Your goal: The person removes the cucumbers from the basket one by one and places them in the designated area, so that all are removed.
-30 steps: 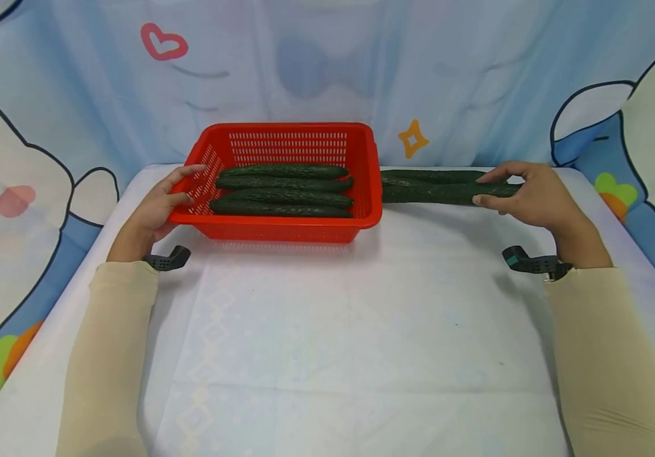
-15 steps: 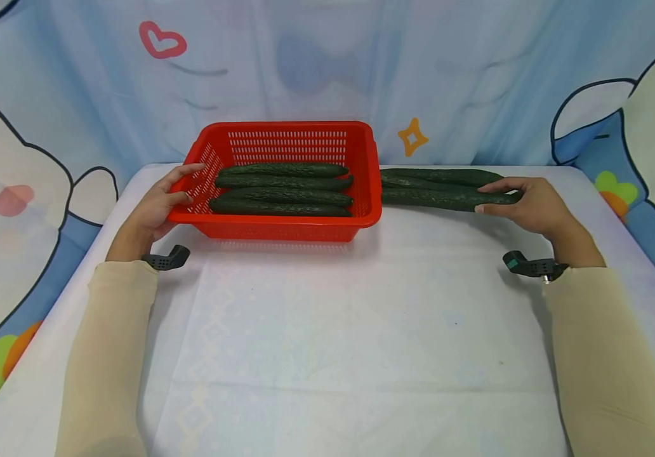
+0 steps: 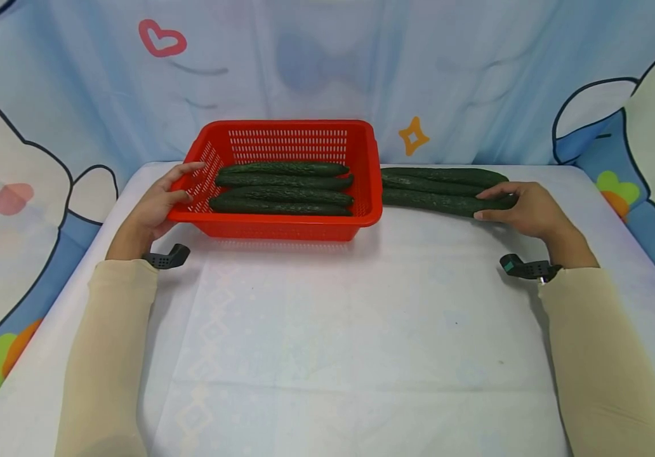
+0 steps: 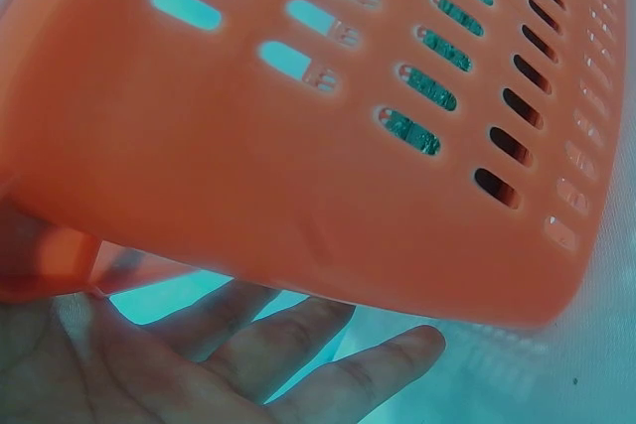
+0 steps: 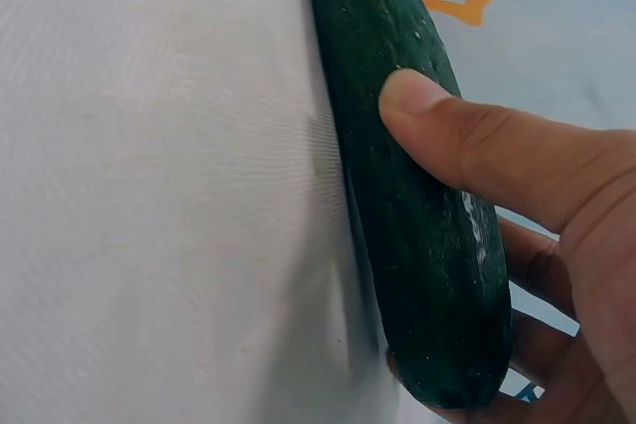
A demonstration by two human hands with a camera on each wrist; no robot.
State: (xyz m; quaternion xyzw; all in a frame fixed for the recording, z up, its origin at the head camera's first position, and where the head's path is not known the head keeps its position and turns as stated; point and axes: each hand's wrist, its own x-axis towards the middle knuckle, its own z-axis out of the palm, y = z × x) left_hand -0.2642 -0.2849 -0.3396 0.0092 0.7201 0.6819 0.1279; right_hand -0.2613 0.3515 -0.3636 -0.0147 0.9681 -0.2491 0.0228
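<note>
The red plastic basket (image 3: 282,230) stands at the back of the table, with several dark green cucumbers (image 3: 290,195) lying side by side in it. My left hand (image 3: 150,206) grips its left rim; in the left wrist view the fingers (image 4: 328,384) reach under the rim, outside the slotted wall. Right of the basket lie three more cucumbers, their left ends hidden behind it. My right hand (image 3: 530,212) holds the nearest cucumber (image 3: 433,200) by its right end. In the right wrist view the thumb (image 5: 477,136) presses this cucumber's side and the fingers curl under it.
Behind the nearest cucumber lie the other two, the farthest (image 3: 447,174) along the table's back edge. A white cloth covers the table (image 3: 350,330). A printed blue curtain (image 3: 464,76) hangs right behind the basket and at both sides.
My right hand has come slightly toward me, and the nearest cucumber's right end has swung nearer, showing more of the two behind. The left hand and basket have stayed put.
</note>
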